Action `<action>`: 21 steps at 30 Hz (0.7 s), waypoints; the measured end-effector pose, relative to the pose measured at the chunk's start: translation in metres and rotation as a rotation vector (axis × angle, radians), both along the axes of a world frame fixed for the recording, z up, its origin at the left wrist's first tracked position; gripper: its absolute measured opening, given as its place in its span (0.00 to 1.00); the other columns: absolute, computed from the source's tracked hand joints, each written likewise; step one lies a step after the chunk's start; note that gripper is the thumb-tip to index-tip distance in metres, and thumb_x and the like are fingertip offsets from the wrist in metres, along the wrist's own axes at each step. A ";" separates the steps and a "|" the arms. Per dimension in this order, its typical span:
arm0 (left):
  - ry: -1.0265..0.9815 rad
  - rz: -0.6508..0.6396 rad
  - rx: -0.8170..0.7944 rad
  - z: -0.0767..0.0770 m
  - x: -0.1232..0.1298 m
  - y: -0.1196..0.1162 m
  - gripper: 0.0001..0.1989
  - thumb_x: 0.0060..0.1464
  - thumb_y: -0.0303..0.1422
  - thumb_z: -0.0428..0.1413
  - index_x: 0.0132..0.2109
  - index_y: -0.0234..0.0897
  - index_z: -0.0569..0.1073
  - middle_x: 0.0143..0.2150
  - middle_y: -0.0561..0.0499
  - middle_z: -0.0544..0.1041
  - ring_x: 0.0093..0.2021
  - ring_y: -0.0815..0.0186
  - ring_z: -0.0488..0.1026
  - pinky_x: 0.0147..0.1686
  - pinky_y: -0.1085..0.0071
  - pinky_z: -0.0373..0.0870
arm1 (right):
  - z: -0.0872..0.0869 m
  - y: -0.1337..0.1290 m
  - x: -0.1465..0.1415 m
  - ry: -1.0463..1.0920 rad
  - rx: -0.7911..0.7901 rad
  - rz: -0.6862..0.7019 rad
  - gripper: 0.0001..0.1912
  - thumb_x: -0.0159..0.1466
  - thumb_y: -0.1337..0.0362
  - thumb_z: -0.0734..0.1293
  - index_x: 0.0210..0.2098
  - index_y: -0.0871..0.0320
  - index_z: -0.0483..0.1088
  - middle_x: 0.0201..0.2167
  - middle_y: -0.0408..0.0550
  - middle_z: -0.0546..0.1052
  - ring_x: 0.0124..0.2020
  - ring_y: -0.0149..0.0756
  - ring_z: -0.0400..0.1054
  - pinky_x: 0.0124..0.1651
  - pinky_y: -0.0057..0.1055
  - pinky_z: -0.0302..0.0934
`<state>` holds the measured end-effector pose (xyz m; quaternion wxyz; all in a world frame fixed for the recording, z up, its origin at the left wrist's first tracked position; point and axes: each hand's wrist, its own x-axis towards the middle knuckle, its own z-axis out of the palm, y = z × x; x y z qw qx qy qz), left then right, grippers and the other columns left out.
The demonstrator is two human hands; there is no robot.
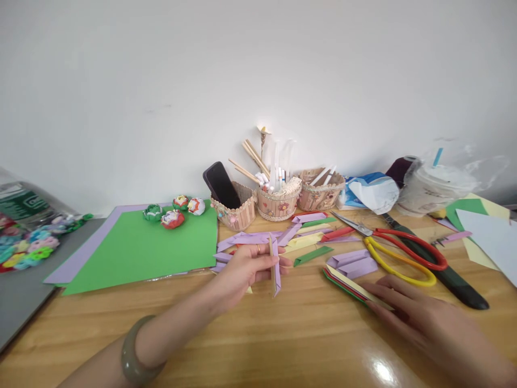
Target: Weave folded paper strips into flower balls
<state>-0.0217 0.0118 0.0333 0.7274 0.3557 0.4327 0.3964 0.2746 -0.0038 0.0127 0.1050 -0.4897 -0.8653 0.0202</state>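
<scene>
The left hand (250,264) pinches a purple strip (277,279) between its fingers. Over here, the right hand (424,312) grips a paper stack (350,285) near the scissors (367,231).

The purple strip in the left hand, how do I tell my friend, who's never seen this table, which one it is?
On the wooden table's near side, find the arm with the bangle and follow it to the left hand. The purple strip is between its fingers. Other purple strips lie on the table; this one is held.
</scene>
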 end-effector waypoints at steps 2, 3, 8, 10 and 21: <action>-0.007 0.001 -0.003 0.000 0.000 0.000 0.12 0.46 0.31 0.60 0.39 0.29 0.74 0.40 0.40 0.78 0.36 0.64 0.75 0.42 0.68 0.67 | 0.003 0.000 -0.001 0.019 -0.020 0.021 0.18 0.63 0.56 0.56 0.41 0.54 0.74 0.40 0.52 0.78 0.37 0.43 0.75 0.33 0.34 0.71; -0.008 0.001 -0.005 0.000 0.000 0.001 0.12 0.46 0.31 0.60 0.39 0.29 0.74 0.40 0.40 0.78 0.36 0.64 0.75 0.42 0.68 0.67 | 0.004 0.001 -0.001 0.027 -0.027 0.028 0.18 0.63 0.56 0.56 0.42 0.54 0.74 0.41 0.52 0.78 0.38 0.44 0.74 0.34 0.35 0.71; -0.009 0.001 -0.021 0.000 0.001 0.001 0.11 0.47 0.29 0.59 0.39 0.29 0.74 0.39 0.41 0.78 0.37 0.64 0.75 0.42 0.68 0.67 | 0.002 0.004 0.004 0.026 0.005 0.028 0.18 0.61 0.54 0.58 0.42 0.53 0.74 0.41 0.50 0.78 0.40 0.48 0.73 0.38 0.40 0.71; -0.006 0.001 -0.022 0.000 0.001 0.001 0.11 0.47 0.29 0.58 0.39 0.29 0.74 0.40 0.40 0.78 0.37 0.63 0.75 0.42 0.68 0.67 | 0.002 0.006 0.007 0.025 0.027 -0.001 0.19 0.62 0.53 0.57 0.40 0.53 0.75 0.41 0.50 0.78 0.40 0.49 0.73 0.35 0.39 0.71; 0.013 -0.009 -0.020 -0.002 0.002 0.000 0.11 0.49 0.28 0.57 0.41 0.28 0.73 0.42 0.38 0.77 0.39 0.63 0.75 0.43 0.67 0.67 | 0.033 0.057 -0.024 0.102 -0.001 -0.015 0.16 0.64 0.55 0.57 0.42 0.52 0.72 0.37 0.47 0.77 0.29 0.36 0.71 0.28 0.31 0.62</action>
